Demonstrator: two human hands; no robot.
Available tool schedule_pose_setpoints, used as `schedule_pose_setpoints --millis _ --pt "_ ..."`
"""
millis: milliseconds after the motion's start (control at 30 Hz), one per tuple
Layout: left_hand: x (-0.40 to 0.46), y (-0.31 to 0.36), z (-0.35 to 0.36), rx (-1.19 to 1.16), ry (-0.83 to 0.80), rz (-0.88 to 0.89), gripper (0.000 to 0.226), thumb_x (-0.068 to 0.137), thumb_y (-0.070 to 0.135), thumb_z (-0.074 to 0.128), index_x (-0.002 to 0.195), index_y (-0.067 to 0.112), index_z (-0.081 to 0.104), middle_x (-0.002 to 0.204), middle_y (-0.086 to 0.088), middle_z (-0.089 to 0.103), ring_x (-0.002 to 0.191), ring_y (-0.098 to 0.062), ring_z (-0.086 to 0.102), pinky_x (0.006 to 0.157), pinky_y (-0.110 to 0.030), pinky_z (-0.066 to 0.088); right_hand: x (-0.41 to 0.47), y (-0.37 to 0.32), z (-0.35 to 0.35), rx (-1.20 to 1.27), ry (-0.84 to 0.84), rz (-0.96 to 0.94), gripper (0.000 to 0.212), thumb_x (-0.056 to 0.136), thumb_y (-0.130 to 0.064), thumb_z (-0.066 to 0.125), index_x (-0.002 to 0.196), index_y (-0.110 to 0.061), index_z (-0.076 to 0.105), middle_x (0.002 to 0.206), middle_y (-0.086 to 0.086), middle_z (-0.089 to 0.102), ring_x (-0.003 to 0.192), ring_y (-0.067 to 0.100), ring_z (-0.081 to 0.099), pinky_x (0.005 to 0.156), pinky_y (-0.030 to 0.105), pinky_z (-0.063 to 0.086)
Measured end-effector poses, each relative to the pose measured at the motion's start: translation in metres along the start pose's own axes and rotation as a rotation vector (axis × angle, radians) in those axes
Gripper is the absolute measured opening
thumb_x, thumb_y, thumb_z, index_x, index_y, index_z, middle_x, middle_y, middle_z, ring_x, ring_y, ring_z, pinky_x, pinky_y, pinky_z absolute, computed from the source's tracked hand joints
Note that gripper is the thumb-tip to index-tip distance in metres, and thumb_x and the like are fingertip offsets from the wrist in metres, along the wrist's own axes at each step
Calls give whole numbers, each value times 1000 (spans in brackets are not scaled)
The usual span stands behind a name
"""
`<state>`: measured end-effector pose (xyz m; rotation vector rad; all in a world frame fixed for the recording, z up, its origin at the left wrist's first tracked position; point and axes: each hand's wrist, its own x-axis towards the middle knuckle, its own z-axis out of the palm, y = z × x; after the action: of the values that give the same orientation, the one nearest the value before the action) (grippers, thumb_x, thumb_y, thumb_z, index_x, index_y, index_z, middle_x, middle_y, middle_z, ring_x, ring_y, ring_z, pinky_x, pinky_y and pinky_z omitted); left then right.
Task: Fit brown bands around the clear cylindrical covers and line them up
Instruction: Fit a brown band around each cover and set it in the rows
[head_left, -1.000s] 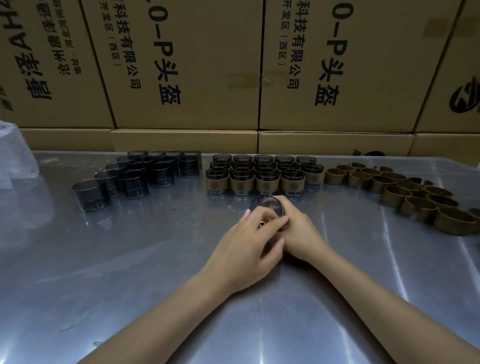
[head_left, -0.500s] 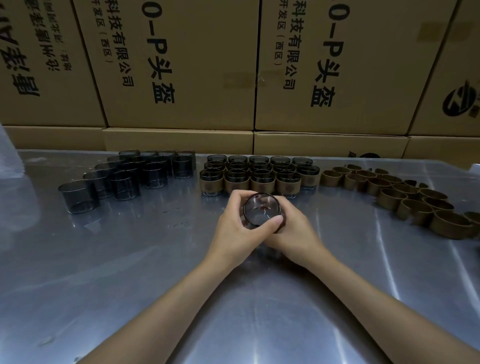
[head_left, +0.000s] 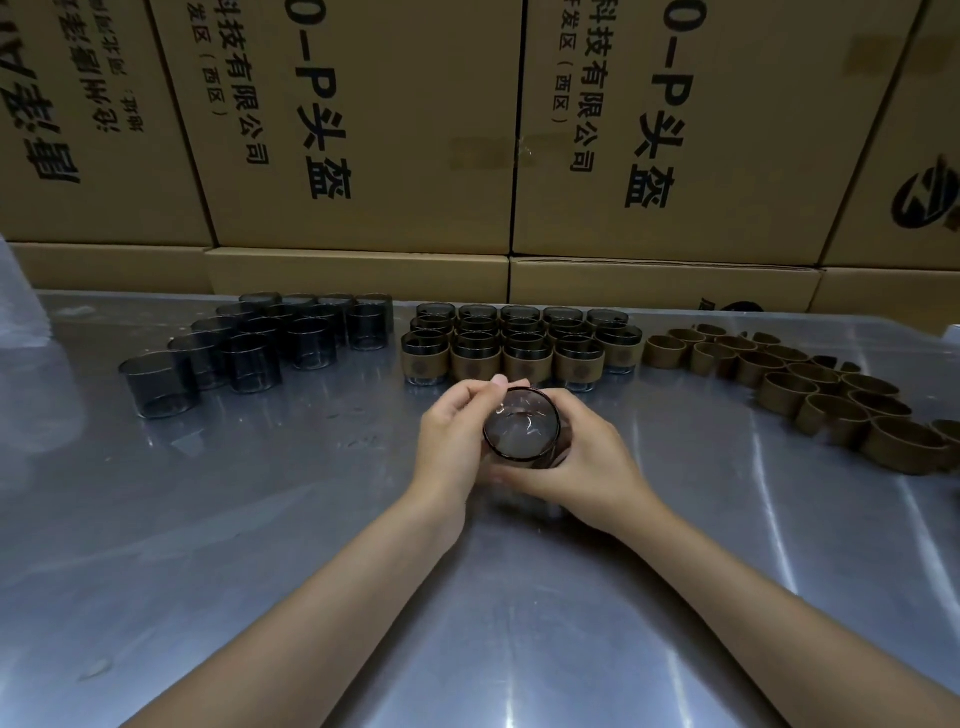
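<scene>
Cover (head_left: 521, 430) is held up off the metal table (head_left: 260, 571) between both hands, open mouth tipped toward the camera, just in front of the block of banded covers (head_left: 519, 348). It's gripped by the left hand (head_left: 457, 441) with fingers curled over the far rim and left wall, and cupped by the right hand (head_left: 587, 467) from the right and underneath. Whether a brown band is already on it can't really be told, since the wall is mostly hidden by fingers, though a brownish tint shows low on the right side. For this step, the band should probably be slid on evenly, kept square to the rim so it isn't cocked, and pushed with fingertips all round rather than from one side; squeezing hard would likely be a bad idea on a thin clear wall. Once seated, the printed mark is best turned to face front like the finished row, and the piece is set at the near edge of that block. Plain covers (head_left: 249, 343) are waiting at left, loose bands (head_left: 810, 384) at right. Compared with a second ago, the cover has been lifted and tilted up from down near the table under the left hand, and half a second ago it was already held much like this.
</scene>
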<state>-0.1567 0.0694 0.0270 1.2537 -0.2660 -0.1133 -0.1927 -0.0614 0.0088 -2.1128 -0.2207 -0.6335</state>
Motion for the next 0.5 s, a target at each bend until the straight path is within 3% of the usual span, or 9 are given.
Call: schedule_pose_setpoints --millis 100,167,333,500 --pt "1 3 -4 -48 -65 -59 27 95 23 56 77 23 77 86 0 75 79 -12 70 59 -21 53 2 3 -1 86 -6 28 55 56 -42 89 102 -43 59 98 -25 68 96 -2 64 84 22 53" --pt "3 4 -6 -54 -128 -59 26 97 19 51 92 21 76 95 -4 75 87 -16 71 65 -21 55 3 3 -1 149 -4 52 54 52 -45 87 100 -40 63 99 -20 71 96 1 66 84 22 53" --pt "4 6 -11 -55 -306 -99 35 96 12 50 131 11 58 125 -6 67 113 -18 64 81 -22 54 6 8 -3 265 -4 121 38 64 -20 89 94 -33 69 94 -15 74 92 1 68 79 17 53" --pt "0 4 -11 111 -326 4 51 85 2 65 133 12 54 129 -7 63 121 -18 60 103 -34 47 7 12 -3 267 2 138 36 69 -12 86 93 -33 69 93 -13 74 94 7 68 84 30 55"
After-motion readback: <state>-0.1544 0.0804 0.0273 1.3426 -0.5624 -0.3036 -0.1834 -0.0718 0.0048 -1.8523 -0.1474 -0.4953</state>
